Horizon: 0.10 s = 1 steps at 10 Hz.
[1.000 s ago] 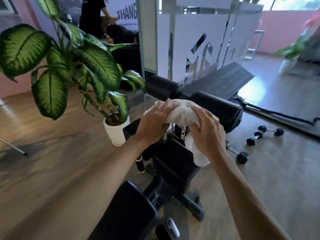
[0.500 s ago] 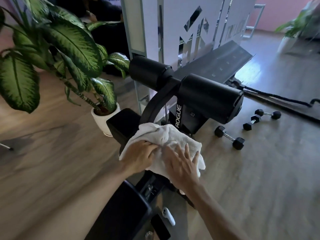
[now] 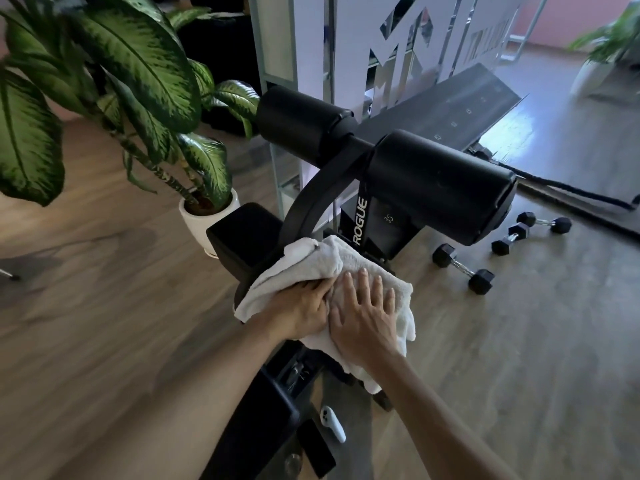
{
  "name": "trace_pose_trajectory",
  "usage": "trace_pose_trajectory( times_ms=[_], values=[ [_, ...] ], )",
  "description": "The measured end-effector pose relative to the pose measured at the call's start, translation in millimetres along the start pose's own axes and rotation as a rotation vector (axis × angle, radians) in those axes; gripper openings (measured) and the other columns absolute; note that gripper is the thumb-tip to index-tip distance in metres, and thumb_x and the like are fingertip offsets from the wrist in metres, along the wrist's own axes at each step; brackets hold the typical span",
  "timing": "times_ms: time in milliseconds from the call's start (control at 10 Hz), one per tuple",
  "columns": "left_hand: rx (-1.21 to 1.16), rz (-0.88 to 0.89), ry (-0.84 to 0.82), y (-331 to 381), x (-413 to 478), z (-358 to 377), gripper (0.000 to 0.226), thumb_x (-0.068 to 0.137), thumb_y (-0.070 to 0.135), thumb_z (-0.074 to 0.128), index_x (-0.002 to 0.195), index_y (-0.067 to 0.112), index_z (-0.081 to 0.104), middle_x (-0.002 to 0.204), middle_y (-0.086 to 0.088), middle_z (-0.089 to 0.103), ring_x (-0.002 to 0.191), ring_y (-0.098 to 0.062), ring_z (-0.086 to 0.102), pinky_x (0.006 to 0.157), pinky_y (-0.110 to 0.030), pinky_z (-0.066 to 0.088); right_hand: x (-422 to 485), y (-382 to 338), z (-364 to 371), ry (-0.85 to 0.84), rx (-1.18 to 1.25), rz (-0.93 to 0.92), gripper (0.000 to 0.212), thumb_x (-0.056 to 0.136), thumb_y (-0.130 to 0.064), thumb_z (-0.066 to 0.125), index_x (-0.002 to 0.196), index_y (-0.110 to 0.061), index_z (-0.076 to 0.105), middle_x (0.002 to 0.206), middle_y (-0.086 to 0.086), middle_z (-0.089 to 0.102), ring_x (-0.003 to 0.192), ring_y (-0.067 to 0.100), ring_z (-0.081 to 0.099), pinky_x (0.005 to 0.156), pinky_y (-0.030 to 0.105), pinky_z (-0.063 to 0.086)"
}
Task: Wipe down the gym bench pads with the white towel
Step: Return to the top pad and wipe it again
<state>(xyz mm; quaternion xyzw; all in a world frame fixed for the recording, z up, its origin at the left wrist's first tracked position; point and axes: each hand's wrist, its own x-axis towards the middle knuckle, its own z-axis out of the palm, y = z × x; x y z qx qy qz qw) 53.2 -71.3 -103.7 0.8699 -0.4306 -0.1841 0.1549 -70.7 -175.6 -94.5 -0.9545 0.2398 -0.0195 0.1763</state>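
Observation:
The white towel [image 3: 313,263] lies spread over a low black pad of the gym bench, mid-frame. My left hand [image 3: 299,308] presses on the towel with its fingers curled into the cloth. My right hand [image 3: 363,315] lies flat on the towel beside it, fingers spread. Above them are two black roller pads, the left roller pad [image 3: 298,124] and the right roller pad [image 3: 440,185], on a curved black arm. Another low black pad [image 3: 242,233] sticks out left of the towel. The bench seat pad [image 3: 256,424] is at the bottom edge.
A big-leaved potted plant [image 3: 204,216] in a white pot stands left of the bench. Three small dumbbells [image 3: 462,268] lie on the wooden floor at right. A white controller [image 3: 333,424] and a dark phone [image 3: 317,448] lie under the bench. A white partition [image 3: 349,46] stands behind.
My hands and the towel came down from the roller pads to the low pad below them. Since half a second ago they have stayed there, pressing the towel.

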Motion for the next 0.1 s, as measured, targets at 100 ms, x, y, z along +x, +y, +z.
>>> trace_pose_trajectory(
  times_ms=[100],
  values=[
    [-0.193, -0.063, 0.027, 12.3, 0.6, -26.1, 0.05, 0.1, 0.05, 0.038, 0.149, 0.043, 0.042, 0.146, 0.0, 0.059, 0.133, -0.018, 0.056, 0.112, -0.041, 0.046, 8.5, -2.7, -23.3, -0.063, 0.094, 0.048, 0.061, 0.104, -0.047, 0.029, 0.159, -0.022, 0.025, 0.171, 0.015, 0.015, 0.158, 0.038, 0.01, 0.127, 0.055, 0.006]
  ],
)
